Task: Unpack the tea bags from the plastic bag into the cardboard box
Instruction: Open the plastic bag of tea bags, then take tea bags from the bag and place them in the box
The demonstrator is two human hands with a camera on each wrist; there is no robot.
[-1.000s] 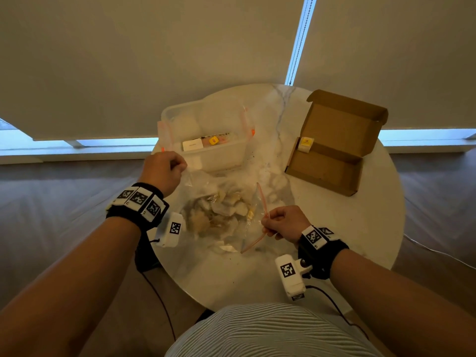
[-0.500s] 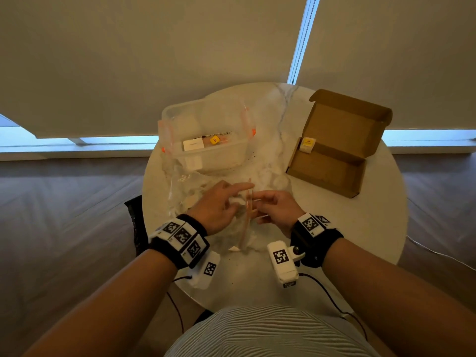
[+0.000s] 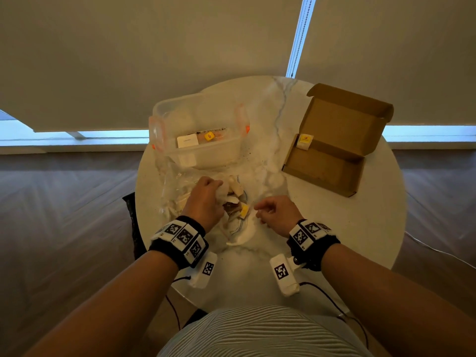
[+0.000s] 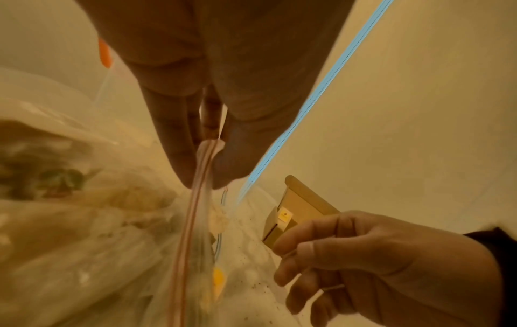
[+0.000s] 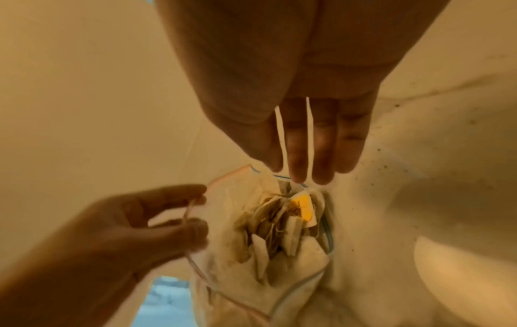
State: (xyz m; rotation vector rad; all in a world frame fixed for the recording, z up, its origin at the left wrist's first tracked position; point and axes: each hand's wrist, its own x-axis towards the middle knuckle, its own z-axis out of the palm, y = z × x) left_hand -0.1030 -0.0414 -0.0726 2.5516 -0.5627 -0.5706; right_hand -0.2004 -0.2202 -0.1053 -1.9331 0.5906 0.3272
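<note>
A clear plastic zip bag (image 3: 173,194) lies on the round white table (image 3: 334,240), its mouth pulled wide. Inside lie several tea bags (image 5: 279,223), one showing a yellow tag (image 3: 244,210). My left hand (image 3: 219,185) pinches the bag's pink-lined zip edge (image 4: 205,152) on the left side. My right hand (image 3: 258,211) pinches the opposite rim, fingers curled. The open cardboard box (image 3: 324,168) stands at the table's right, lid up, with one yellow-tagged tea bag (image 3: 305,141) in its far left corner.
A clear plastic container (image 3: 198,153) with orange clips stands behind the bag, holding small packets. Light blinds hang behind the table. Cables trail from both wrist cameras over the table's near edge.
My left hand came from the bag's far left corner to its mouth. Both hands have drawn the rims apart, so the tea bags inside now show.
</note>
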